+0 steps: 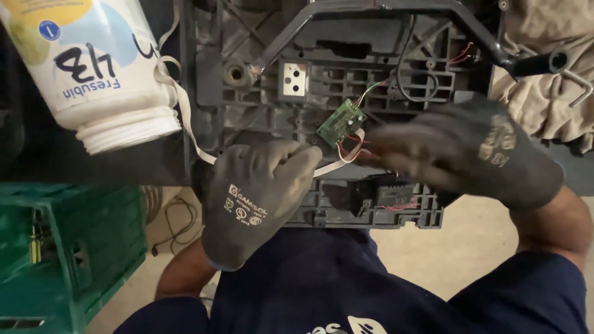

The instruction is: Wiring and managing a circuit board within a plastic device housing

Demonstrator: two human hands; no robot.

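The left hand (260, 198), in a dark grey glove, rests on the lower edge of a grey plastic chassis (247, 80), its fingers (291, 158) together and curled over the rim, touching a flat white ribbon cable (185, 117) that runs up the chassis's left side. The right hand (470, 151), gloved the same, reaches in from the right; it is blurred, so I cannot tell whether its fingers are apart or closed on anything (the tips lie just beside thin red wires (352, 142)). A small green circuit board (341, 122) sits tilted near the middle of the chassis, between the two hands, with the wires trailing from it. A black tube frame (396, 7) arches over the top of the chassis. A white plastic bottle (93, 68) lies at upper left, a green crate (68, 253) stands on the floor at lower left, and beige cloth (544, 37) is bunched at upper right.
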